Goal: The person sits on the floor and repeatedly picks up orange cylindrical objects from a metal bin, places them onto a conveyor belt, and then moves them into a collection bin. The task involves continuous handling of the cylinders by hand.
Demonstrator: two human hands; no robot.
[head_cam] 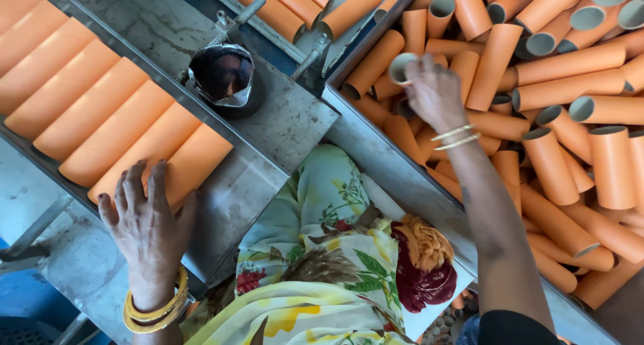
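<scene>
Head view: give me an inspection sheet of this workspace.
Surface: grey metal tray, scuffed and stained.
Job's things: orange tubes in a row lying side by side on the tray; loose pile of orange tubes in the bin on the right.
Clutter: small dark pot lined with foil on the tray.
Hands: left hand rests spread on the end tube of the row; right hand grips one tube in the pile.
Cables: nothing seen.
Surroundings: floral cloth on the person's lap; blue floor at lower left.

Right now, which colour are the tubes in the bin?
Orange tubes, grey inside; the head view shows them best.
</scene>
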